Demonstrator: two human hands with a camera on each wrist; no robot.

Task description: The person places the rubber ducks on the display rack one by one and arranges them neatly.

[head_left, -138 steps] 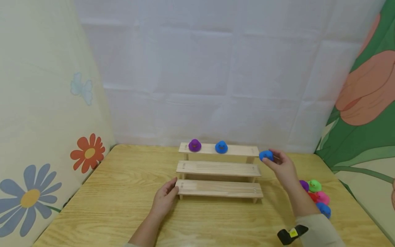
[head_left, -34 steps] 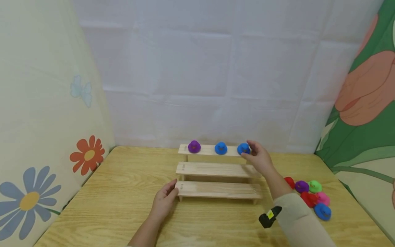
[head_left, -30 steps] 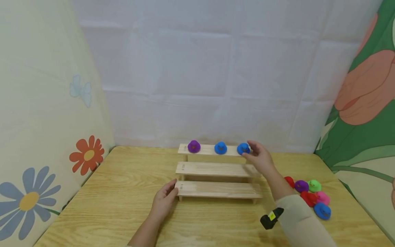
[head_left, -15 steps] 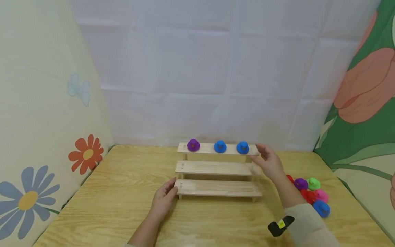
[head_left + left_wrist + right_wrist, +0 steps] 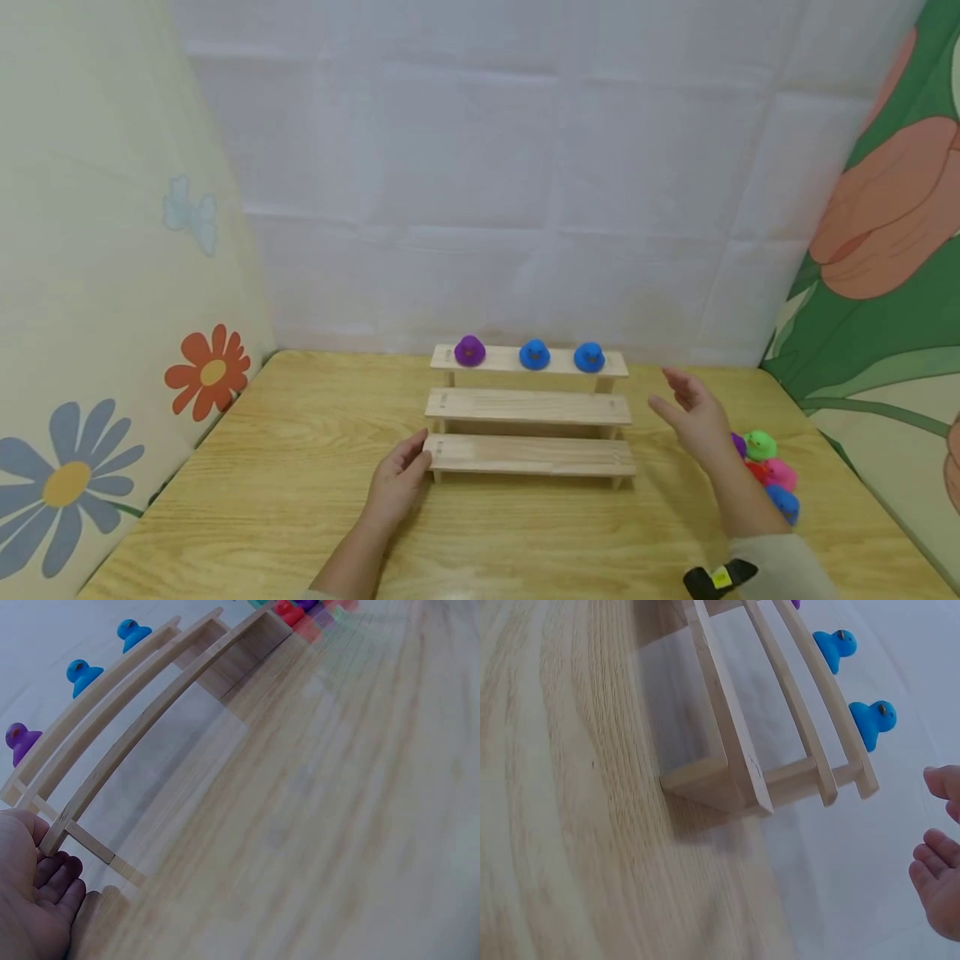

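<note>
A three-step wooden display rack (image 5: 530, 406) stands on the table. On its top step sit a purple rubber duck (image 5: 470, 352), a blue rubber duck (image 5: 535, 355) and, at the right, a second blue rubber duck (image 5: 589, 357). My left hand (image 5: 397, 479) holds the left end of the lowest step; in the left wrist view the board's corner (image 5: 54, 841) lies between thumb and fingers. To the right of the rack, my right hand (image 5: 696, 421) is in the air, fingers spread from the thumb, holding nothing.
Several more rubber ducks lie in a cluster at the right of the table (image 5: 300, 500): a green duck (image 5: 761, 445), a pink duck (image 5: 782, 475) and a blue duck (image 5: 783, 503) show, while my right forearm partly hides purple and red ones. A white cloth hangs behind.
My right hand placed the second blue duck on the top step's right part, let go, and has drawn back to the right. My left hand stays at the rack's lowest step.
</note>
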